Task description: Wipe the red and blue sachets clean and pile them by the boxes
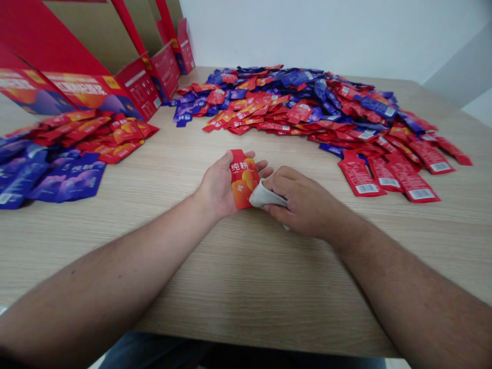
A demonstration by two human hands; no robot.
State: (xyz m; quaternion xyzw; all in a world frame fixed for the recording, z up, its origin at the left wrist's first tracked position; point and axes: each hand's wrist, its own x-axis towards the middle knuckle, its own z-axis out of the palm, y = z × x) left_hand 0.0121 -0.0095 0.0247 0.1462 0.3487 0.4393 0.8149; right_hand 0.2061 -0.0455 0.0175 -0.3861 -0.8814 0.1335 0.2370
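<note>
A red and orange pouch (245, 180) lies face up across the palm of my left hand (220, 188), its printed front showing. The palm is turned up, with the thumb and fingers around the pouch's edges. My right hand (298, 200) is closed on a pale grey cloth (266, 196), whose folded tip touches the lower right edge of the pouch. Both hands are over the middle of the wooden table (246, 287).
A large mixed heap of red and purple pouches (307, 102) spreads across the back and right. At the left lie red pouches (96, 133) and purple pouches (73, 177). Open red cardboard boxes (88, 87) stand at the back left, near the wall.
</note>
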